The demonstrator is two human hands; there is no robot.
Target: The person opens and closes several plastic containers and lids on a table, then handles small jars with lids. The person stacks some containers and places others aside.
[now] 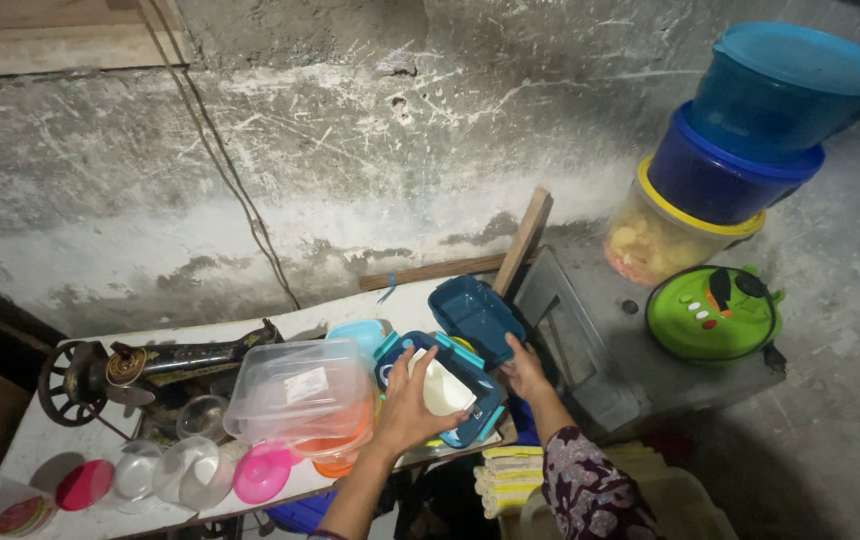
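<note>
Lunchbox [450, 385], blue, lid raised, is steadied on white table [40, 440] beside clear tub [300, 390]. Left hand [405, 405] is curled around its white insert [447, 388]; right hand [525, 370] grips its rim. Insert seated, lid not yet closed.

A teal lunch box [450, 385] of smooth, semi-glossy plastic is held by the left hand [405, 405] and right hand [525, 372]; its white inner tray [445, 388] looks matt plastic. Clear container [300, 390]: thin transparent plastic, glossy, w/ pale reflections. Pink lids [262, 473]: shiny plastic. Sewing machine [140, 368]: dark metal, worn, dull sheen. Table top [40, 440] is seen as white, matt, scuffed. Wall [350, 160]: rough concrete, chalky, scratched. Plank [523, 240]: bare wood, unfinished. Stacked blue tubs [760, 110] and green lidded box [712, 313]: smooth glossy plastic. Sleeve [590, 495]: patterned cloth, soft, matt.
</note>
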